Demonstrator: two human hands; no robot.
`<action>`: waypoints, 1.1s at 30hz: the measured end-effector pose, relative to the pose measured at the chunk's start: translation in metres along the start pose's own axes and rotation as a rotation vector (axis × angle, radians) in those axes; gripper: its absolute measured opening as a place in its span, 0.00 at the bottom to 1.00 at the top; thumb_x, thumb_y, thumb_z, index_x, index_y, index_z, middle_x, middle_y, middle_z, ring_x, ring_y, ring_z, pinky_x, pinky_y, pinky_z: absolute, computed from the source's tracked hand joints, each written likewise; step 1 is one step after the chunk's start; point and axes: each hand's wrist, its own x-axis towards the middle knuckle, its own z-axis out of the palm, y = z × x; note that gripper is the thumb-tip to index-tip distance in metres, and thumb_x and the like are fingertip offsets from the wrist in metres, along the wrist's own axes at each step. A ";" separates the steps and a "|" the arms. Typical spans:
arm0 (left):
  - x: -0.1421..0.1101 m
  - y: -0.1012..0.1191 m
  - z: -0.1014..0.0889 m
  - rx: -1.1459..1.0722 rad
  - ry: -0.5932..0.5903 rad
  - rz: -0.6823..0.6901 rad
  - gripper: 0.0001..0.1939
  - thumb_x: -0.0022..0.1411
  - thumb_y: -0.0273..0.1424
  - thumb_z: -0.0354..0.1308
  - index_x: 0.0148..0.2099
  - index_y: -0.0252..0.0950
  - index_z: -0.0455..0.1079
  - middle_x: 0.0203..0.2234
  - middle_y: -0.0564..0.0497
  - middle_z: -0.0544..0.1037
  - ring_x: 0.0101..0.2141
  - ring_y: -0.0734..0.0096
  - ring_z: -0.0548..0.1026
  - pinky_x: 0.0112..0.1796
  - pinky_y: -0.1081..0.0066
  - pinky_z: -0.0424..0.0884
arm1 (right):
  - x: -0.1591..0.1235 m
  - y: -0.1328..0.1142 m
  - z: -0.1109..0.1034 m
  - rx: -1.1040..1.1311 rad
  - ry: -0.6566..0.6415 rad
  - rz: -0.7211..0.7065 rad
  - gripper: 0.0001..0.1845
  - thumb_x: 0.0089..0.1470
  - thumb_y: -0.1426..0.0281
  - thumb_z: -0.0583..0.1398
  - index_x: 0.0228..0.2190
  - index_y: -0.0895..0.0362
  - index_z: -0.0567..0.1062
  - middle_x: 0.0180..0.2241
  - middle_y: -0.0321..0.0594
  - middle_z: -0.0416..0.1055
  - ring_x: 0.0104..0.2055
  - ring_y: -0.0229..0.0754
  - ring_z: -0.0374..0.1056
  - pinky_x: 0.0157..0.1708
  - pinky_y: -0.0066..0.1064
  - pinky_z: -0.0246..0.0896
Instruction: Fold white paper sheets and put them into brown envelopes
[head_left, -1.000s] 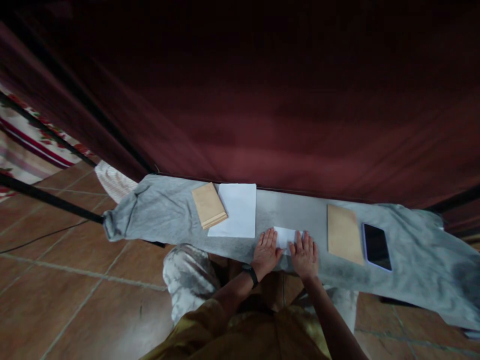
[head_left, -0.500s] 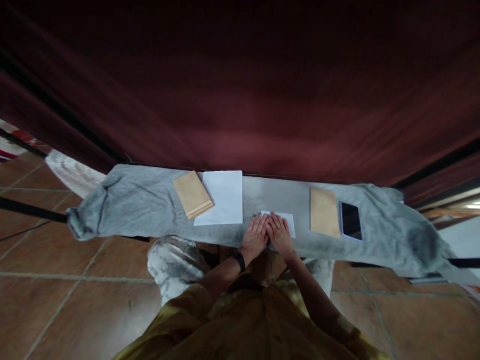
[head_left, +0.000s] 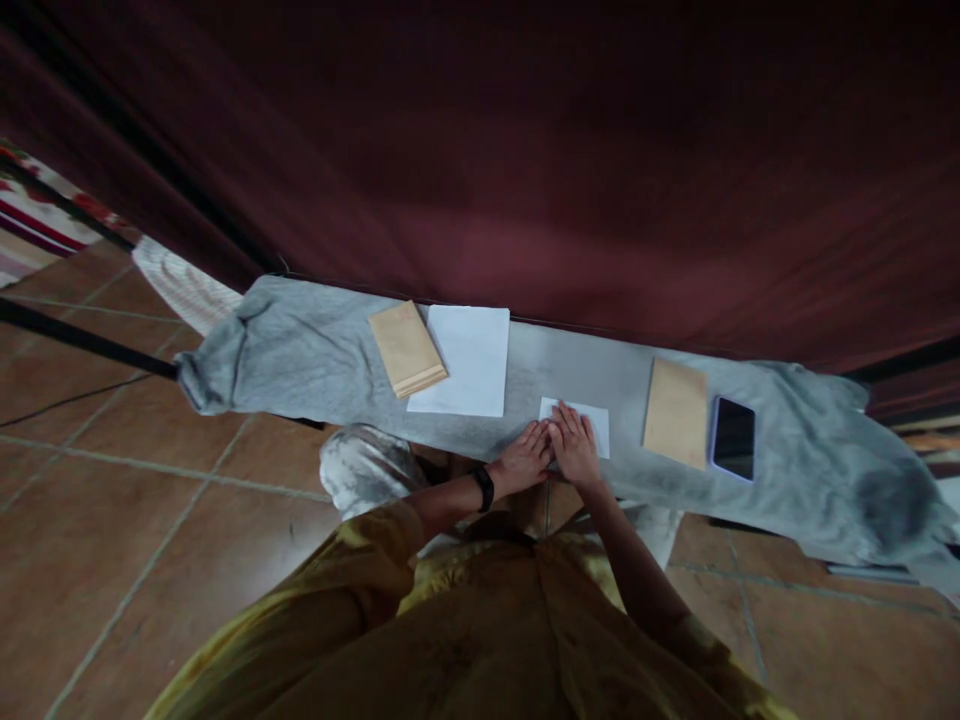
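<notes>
A small piece of white paper lies on the grey cloth in front of me, partly covered by my fingers. My right hand rests flat on it with the fingers stretched out. My left hand, with a dark band on the wrist, lies at the paper's left edge, fingers extended and touching the right hand. Left of them is a larger stack or sheet of white paper. A bundle of brown envelopes overlaps its left side. To the right lies another brown envelope.
A phone lies right of the single envelope. The grey cloth covers a narrow bench-like surface and bunches at both ends. Behind it hangs a dark red curtain. Tiled floor shows below.
My view has tilted and shifted, so the bench sits higher at left. My left hand has slid back towards me off most of the small paper; the right hand stays flat on it.
</notes>
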 end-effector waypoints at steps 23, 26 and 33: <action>0.022 0.010 -0.003 -0.110 0.104 -0.194 0.31 0.74 0.39 0.41 0.73 0.27 0.48 0.70 0.36 0.56 0.70 0.56 0.52 0.68 0.52 0.48 | -0.035 0.024 -0.001 -0.198 0.164 0.134 0.29 0.70 0.62 0.48 0.67 0.61 0.61 0.69 0.53 0.56 0.69 0.53 0.54 0.67 0.48 0.45; 0.044 0.010 0.002 -0.122 0.122 -0.276 0.31 0.74 0.38 0.40 0.72 0.26 0.49 0.70 0.36 0.57 0.70 0.56 0.52 0.68 0.51 0.48 | -0.035 0.024 -0.001 -0.196 0.155 0.143 0.30 0.69 0.65 0.48 0.68 0.60 0.59 0.69 0.52 0.56 0.70 0.51 0.54 0.68 0.47 0.44; 0.047 -0.001 0.009 -0.076 0.127 -0.403 0.34 0.73 0.40 0.44 0.72 0.23 0.48 0.71 0.35 0.54 0.71 0.55 0.50 0.68 0.53 0.50 | -0.038 0.023 0.001 -0.191 0.212 0.191 0.31 0.70 0.62 0.45 0.69 0.61 0.55 0.67 0.54 0.59 0.69 0.53 0.56 0.67 0.49 0.44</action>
